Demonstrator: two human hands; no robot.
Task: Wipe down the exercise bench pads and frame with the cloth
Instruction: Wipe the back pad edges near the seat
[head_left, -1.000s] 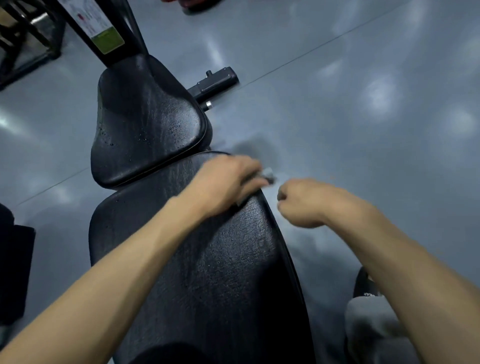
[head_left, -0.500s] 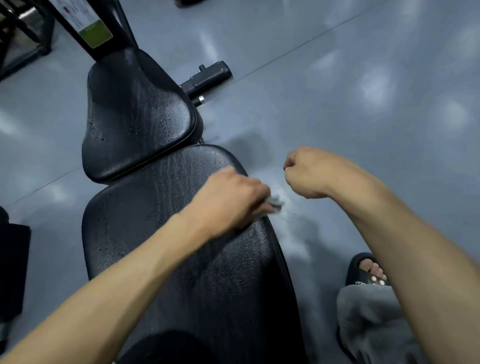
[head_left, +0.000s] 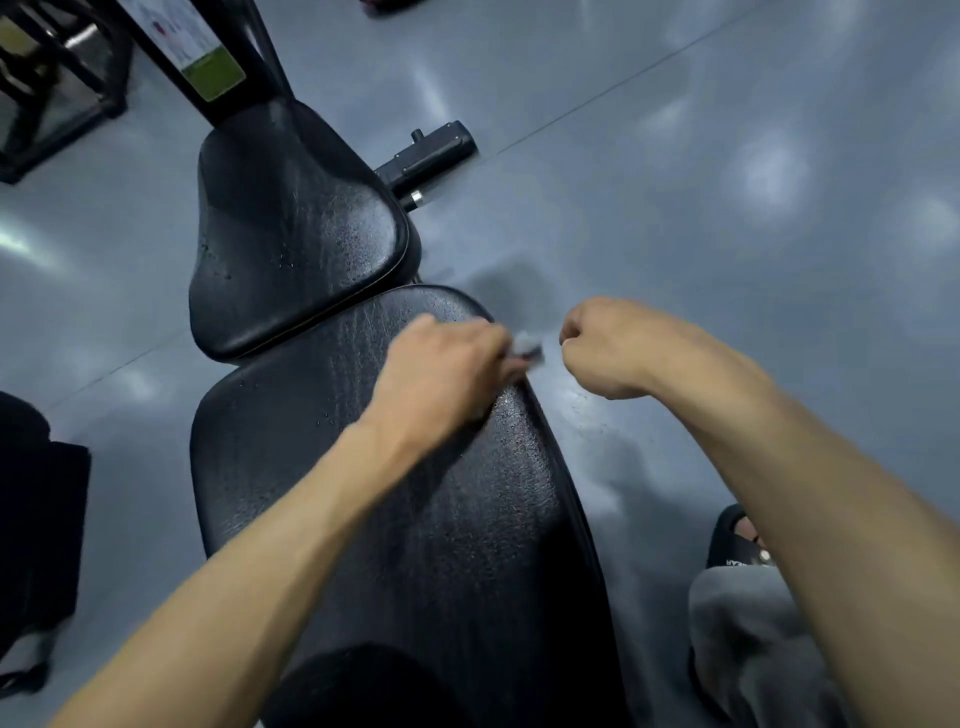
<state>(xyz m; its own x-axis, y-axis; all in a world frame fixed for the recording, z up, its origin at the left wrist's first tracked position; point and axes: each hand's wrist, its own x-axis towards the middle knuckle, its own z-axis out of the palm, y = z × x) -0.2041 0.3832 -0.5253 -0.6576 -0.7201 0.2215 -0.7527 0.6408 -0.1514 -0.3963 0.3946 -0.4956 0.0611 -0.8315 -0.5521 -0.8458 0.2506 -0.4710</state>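
left hand (head_left: 441, 374) gripping grey cloth (head_left: 527, 345) at right edge of long bench pad (head_left: 415, 519), right hand (head_left: 608, 348) fisted, empty, just right of cloth, seat pad (head_left: 291, 234) beyond

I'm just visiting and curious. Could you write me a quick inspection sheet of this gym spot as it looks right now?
Surface: glossy grey floor, light reflections.
Job's things: long black textured bench pad and smaller black seat pad, both beaded with droplets; small grey cloth at the long pad's right edge.
Clutter: black frame foot on the floor.
Hands: left hand grips the cloth; right hand fisted, apparently empty.
Cables: nothing seen.
Surroundings: black slipper, black rack.
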